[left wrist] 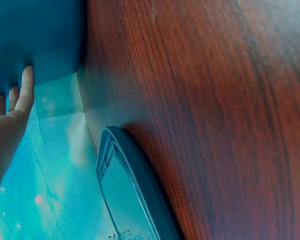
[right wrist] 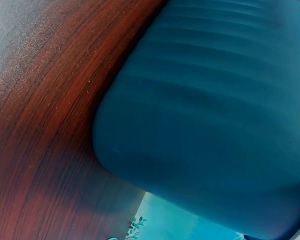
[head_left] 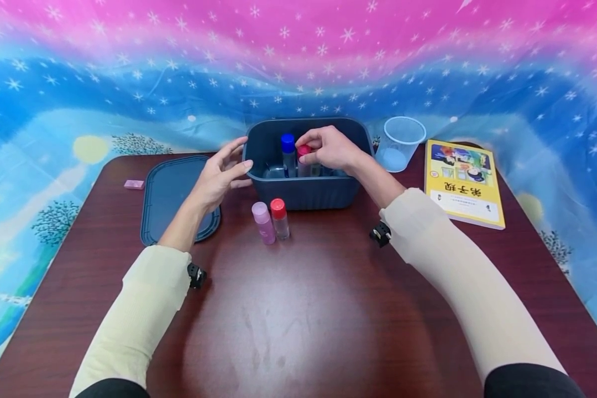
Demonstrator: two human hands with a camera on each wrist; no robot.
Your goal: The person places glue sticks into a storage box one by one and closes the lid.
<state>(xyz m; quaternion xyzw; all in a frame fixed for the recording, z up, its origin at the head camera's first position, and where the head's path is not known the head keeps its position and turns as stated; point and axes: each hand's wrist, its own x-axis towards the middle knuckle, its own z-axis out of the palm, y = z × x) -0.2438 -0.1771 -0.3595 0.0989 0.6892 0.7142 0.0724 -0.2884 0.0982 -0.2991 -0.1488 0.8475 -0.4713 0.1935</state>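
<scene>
A dark blue-grey plastic bin [head_left: 303, 194] stands at the back middle of the table. My right hand [head_left: 331, 148] reaches in over it and pinches the pinkish-red cap of a small bottle [head_left: 304, 150]. Beside that bottle, a blue-capped clear bottle [head_left: 288, 149] stands upright inside the bin. At the bin's left end, my left hand [head_left: 220, 172] touches the rim and wall; its fingers [left wrist: 26, 92] lie fairly straight against the side in the left wrist view. In front of the bin stand a pink bottle [head_left: 263, 224] and a red-capped clear bottle [head_left: 280, 220].
A dark blue-grey lid [head_left: 171, 190] lies left of the bin, with a small pink block [head_left: 134, 184] beyond it. Right of the bin are a translucent plastic cup [head_left: 395, 149], tilted in view, and a yellow book [head_left: 465, 185]. A patterned cloth [head_left: 298, 61] hangs behind the table.
</scene>
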